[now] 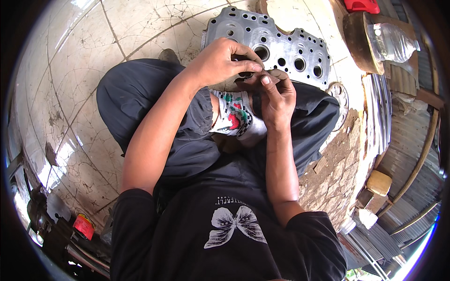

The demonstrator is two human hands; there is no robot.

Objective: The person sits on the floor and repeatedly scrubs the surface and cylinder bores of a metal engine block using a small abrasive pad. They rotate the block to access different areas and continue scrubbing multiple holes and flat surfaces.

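A small, brown, bent sheet that looks like sandpaper (253, 83) is between my hands, above my crossed legs. My left hand (218, 63) pinches its upper edge with thumb and fingers. Closed on its right side is my right hand (278, 98), the thumb lying on top. Part of the sheet is covered by the fingers. Just beyond my hands a grey metal cylinder head (290, 47) lies on the floor, its flat face up and full of round holes. My left hand overlaps its near left part in view.
Right of the cylinder head, a round metal plate with holes (344, 96) lies by my knee. A clear plastic bottle (393, 43) is beside a round wooden block (360, 44) at far right. Cracked tiles (70, 93) spread left; a red can (84, 226) stands lower left.
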